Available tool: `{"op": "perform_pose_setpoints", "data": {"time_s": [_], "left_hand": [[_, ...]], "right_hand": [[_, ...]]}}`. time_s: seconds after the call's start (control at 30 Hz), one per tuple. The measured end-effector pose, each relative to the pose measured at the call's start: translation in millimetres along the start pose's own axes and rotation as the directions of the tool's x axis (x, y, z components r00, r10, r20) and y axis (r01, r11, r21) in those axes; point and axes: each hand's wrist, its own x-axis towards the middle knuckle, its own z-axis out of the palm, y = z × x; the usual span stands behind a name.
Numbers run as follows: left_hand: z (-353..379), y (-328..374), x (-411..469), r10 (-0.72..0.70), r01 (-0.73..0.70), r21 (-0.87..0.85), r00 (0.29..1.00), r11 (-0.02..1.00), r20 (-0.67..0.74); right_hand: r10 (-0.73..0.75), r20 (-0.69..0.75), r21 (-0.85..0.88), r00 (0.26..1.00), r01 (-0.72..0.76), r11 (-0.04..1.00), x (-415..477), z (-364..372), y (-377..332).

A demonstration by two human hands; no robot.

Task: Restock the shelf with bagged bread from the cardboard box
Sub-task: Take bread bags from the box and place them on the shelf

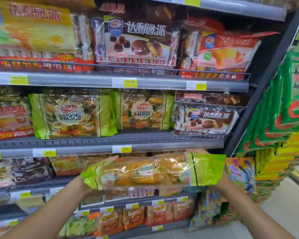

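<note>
I hold a green-edged clear bag of bread (150, 171) flat and level in front of the shelf, just below the middle shelf's rail (110, 144). My left hand (86, 183) grips its left end and my right hand (219, 180) its right end; the bag hides most of both hands. Two matching bread bags stand upright on the middle shelf, one at the left (72, 114) and one further back to its right (143, 111). The cardboard box is out of view.
Chocolate pie bags (205, 116) fill the middle shelf's right end and a red bag (9, 118) its left. The top shelf (121, 81) holds large cake bags. Lower shelves carry more snacks. Green and yellow packets (283, 118) hang on a rack at the right.
</note>
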Motion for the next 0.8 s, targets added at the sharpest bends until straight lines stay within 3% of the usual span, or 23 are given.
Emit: {"op": "perform_pose_setpoints", "data": {"time_s": [0.07, 0.1, 0.17, 0.23, 0.3, 0.37, 0.4, 0.47, 0.63, 0.8], "left_hand": [[10.6, 7.5, -5.4, -0.125, 0.123, 0.335, 0.992, 0.934, -0.014], [10.0, 9.3, -6.0, -0.161, 0.139, 0.531, 0.987, 0.836, -0.006], [3.6, 9.0, -5.4, -0.034, 0.124, 0.719, 0.99, 0.684, -0.137], [-0.7, 3.7, 4.6, 0.103, 0.045, 0.709, 0.981, 0.704, -0.164], [5.6, 1.2, 14.4, 0.149, -0.119, 0.425, 0.988, 0.897, -0.038], [13.0, -2.7, 20.3, 0.17, -0.179, 0.166, 0.983, 0.97, 0.067], [14.9, -3.1, 18.0, 0.188, -0.199, 0.124, 0.977, 0.972, 0.098], [15.8, -5.1, 14.2, 0.229, -0.246, 0.161, 0.967, 0.956, 0.115], [14.2, -15.4, 20.3, 0.379, -0.339, 0.4, 0.925, 0.852, -0.025], [21.5, -19.4, 20.4, 0.434, -0.393, 0.295, 0.896, 0.871, -0.089]], "right_hand": [[0.118, -0.024, 0.071, 0.993, -0.116, 0.991, 5.2, -1.2, 5.6], [0.078, -0.068, 0.09, 0.995, -0.072, 0.993, 10.2, -1.6, 8.6], [0.138, -0.129, 0.075, 0.982, -0.129, 0.989, 20.7, -2.5, 24.4], [0.207, -0.149, 0.091, 0.967, -0.195, 0.977, 25.5, 2.6, 37.8], [0.285, -0.145, 0.139, 0.947, -0.265, 0.954, 28.1, 10.0, 52.4], [0.353, -0.132, 0.228, 0.926, -0.318, 0.92, 23.3, 17.2, 52.5], [0.387, -0.111, 0.276, 0.916, -0.346, 0.897, 20.3, 19.1, 56.7], [0.443, -0.056, 0.335, 0.895, -0.401, 0.853, 16.8, 21.4, 67.2], [0.464, -0.06, 0.384, 0.884, -0.409, 0.828, 13.3, 22.9, 70.3], [0.455, -0.168, 0.365, 0.874, -0.374, 0.853, 19.9, 21.2, 78.7]]}}
